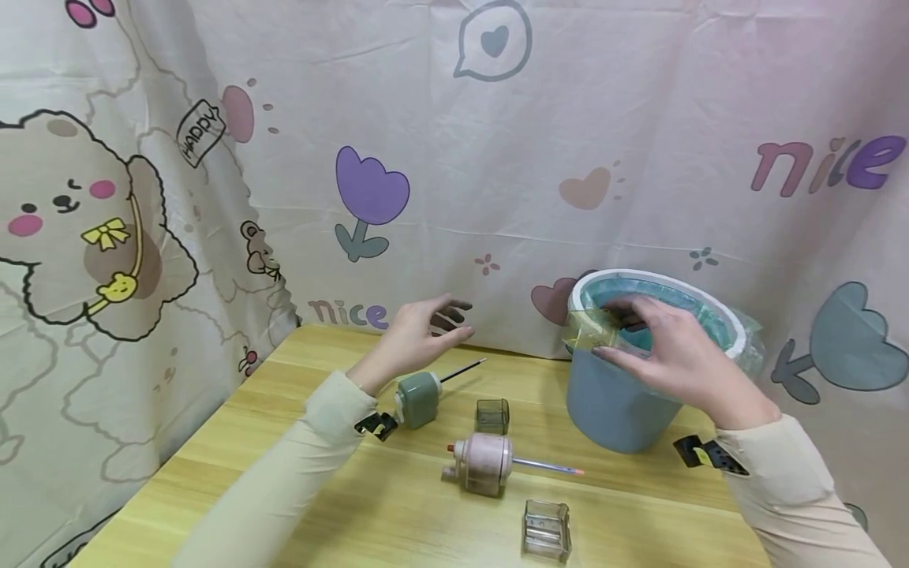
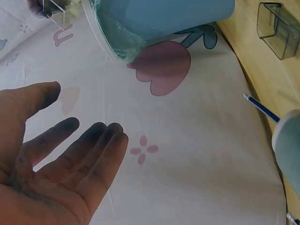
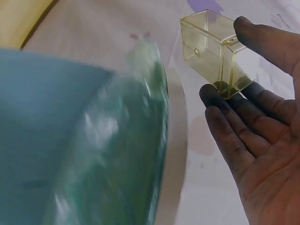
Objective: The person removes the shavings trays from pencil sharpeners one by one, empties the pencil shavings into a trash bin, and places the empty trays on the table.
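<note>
My right hand (image 1: 675,355) is over the near-left rim of a blue bin (image 1: 618,410). Between thumb and fingers it pinches a small clear yellowish plastic box (image 3: 204,51), one side of which looks hollow. A green plastic bag (image 1: 639,288) lines the bin and folds over its white rim. My left hand (image 1: 426,331) hovers above the table with fingers spread and holds nothing. Below it stands a green pencil sharpener (image 1: 417,400) with a dark pencil (image 1: 465,369) sticking out.
A pink crank sharpener (image 1: 486,465) with a pencil (image 1: 547,466) in it lies mid-table. Behind it is a smoky clear box (image 1: 492,416); nearer the front lies a clear sharpener case (image 1: 547,528). A printed cloth (image 1: 454,158) hangs behind the wooden table (image 1: 284,465).
</note>
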Demonstrator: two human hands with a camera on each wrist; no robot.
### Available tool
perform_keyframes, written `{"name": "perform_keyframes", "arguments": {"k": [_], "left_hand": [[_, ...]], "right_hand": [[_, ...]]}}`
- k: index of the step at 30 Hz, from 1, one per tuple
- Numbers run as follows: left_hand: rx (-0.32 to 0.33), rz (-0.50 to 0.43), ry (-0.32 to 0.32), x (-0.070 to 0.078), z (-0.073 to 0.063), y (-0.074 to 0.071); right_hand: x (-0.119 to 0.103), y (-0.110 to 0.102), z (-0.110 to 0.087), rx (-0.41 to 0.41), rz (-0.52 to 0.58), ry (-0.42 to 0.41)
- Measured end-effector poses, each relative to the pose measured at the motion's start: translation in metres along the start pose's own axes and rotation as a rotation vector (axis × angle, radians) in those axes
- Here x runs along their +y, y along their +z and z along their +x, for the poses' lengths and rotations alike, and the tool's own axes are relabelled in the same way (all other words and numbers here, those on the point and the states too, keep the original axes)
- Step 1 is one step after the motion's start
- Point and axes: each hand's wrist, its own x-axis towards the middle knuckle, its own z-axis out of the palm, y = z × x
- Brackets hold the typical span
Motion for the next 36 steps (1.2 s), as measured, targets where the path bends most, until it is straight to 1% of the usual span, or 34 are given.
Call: {"name": "perform_keyframes", "arguments": {"k": [3, 7, 16, 22, 26, 31, 33, 36], "left_hand": [[0.008, 0.013, 0.002, -0.005, -0.005, -0.004], [0.02, 0.022, 0.001, -0.013, -0.011, -0.008], [0.024, 0.011, -0.034, -0.023, -0.024, -0.015], [0.038, 0.02, -0.021, -0.03, -0.033, -0.019], [0.049, 0.043, -0.029, -0.035, -0.039, -0.022], [0.054, 0.066, -0.033, -0.041, -0.045, -0.025], [0.051, 0.067, -0.032, -0.042, -0.047, -0.026], [0.049, 0.074, -0.036, -0.044, -0.05, -0.027]], "right_hand": [[-0.006, 0.01, 0.0, -0.01, 0.014, 0.005], [-0.014, 0.023, -0.001, -0.043, 0.048, 0.011], [-0.032, 0.046, 0.0, -0.115, 0.116, 0.03], [-0.042, 0.063, -0.002, -0.131, 0.14, 0.011], [-0.05, 0.075, -0.003, -0.138, 0.159, 0.011], [-0.059, 0.092, -0.002, -0.14, 0.195, -0.05], [-0.064, 0.099, -0.002, -0.155, 0.225, -0.068], [-0.071, 0.108, -0.001, -0.189, 0.284, -0.068]]}}
